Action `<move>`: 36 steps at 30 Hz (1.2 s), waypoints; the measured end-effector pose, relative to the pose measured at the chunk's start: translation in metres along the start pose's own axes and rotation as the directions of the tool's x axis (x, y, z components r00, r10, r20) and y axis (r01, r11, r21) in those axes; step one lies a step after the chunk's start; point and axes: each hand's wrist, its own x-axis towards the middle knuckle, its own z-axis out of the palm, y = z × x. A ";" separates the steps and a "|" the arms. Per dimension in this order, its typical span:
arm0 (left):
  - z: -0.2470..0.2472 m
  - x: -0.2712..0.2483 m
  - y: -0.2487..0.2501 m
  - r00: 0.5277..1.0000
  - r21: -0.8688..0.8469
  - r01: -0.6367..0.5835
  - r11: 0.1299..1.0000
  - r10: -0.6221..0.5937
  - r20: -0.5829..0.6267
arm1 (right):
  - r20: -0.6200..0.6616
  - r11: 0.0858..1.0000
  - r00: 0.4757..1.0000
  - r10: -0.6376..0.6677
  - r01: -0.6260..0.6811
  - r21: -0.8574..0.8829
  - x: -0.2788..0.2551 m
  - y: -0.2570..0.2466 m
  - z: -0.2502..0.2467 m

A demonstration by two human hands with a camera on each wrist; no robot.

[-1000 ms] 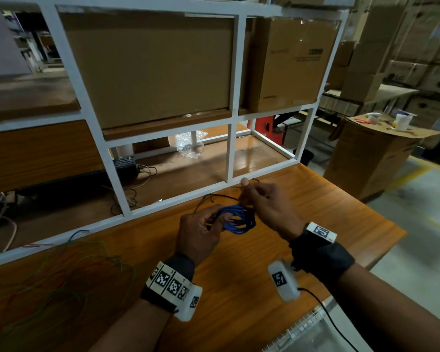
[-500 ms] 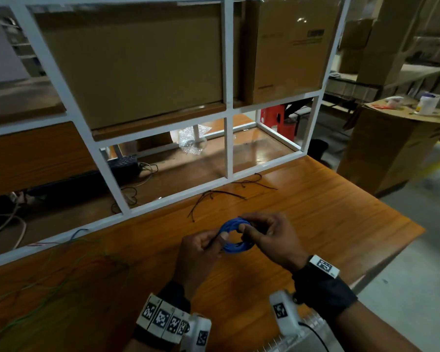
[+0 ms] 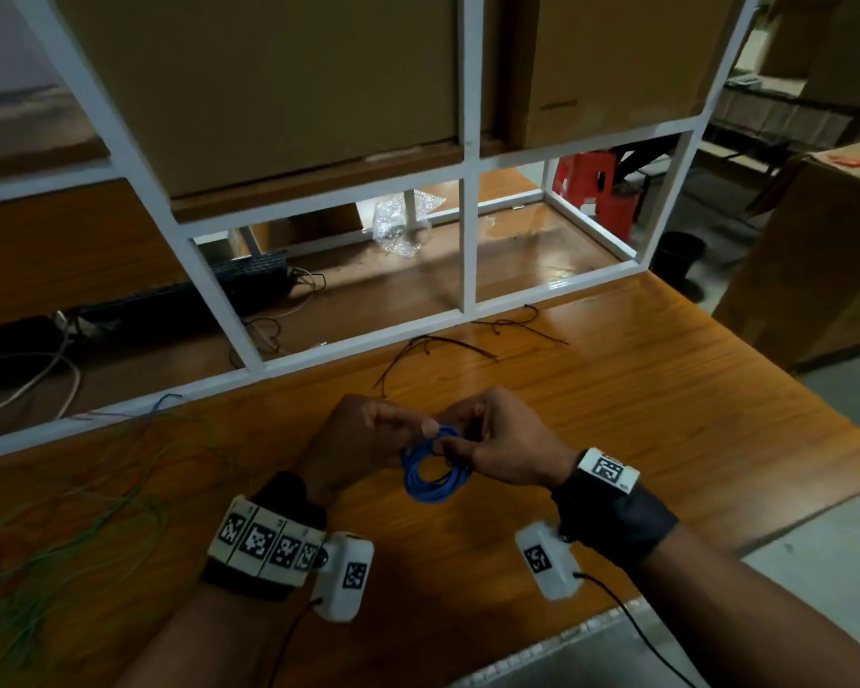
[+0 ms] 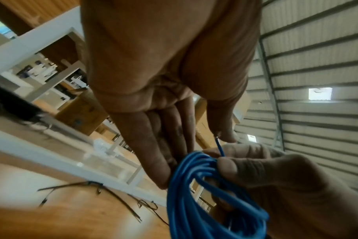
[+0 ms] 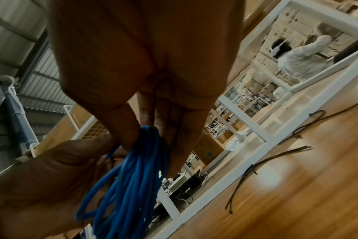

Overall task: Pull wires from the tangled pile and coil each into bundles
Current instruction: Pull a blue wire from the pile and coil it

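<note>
We hold the blue wire coil (image 3: 435,471) above the desk's (image 3: 666,419) near edge, left hand (image 3: 363,439) and right hand (image 3: 502,446) both pinching its top. The left thumb traps the free end, likely so the loops cannot spring apart. Green tangled pile (image 3: 65,528) lies at the desk's left edge.

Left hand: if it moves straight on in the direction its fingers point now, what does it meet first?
The left hand points at the right hand across the blue wire coil both hold, so probably the right hand's fingers, almost immediately.

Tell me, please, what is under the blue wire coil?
Under the blue wire coil, held by both hands, only the bare wooden table shows. The spot beneath the fingers is hidden.
</note>
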 end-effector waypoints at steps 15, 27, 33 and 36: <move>-0.076 0.070 -0.040 0.997 -0.112 -0.037 0.993 0.043 0.058 | -0.037 0.958 0.984 0.173 -0.159 0.238 0.081 -0.007 -0.001; -0.016 0.154 -0.061 0.954 -0.349 0.070 0.935 -0.165 -0.251 | -0.310 0.833 0.801 0.512 -0.551 -0.047 0.155 0.182 -0.148; 0.018 0.192 -0.059 0.901 -0.346 0.062 0.936 -0.202 -0.383 | -0.259 0.791 0.865 0.431 -0.500 -0.354 0.211 0.232 -0.176; 0.028 0.203 -0.061 0.886 -0.311 0.062 0.948 -0.196 -0.421 | -0.210 0.783 0.860 0.466 -0.511 -0.356 0.236 0.241 -0.172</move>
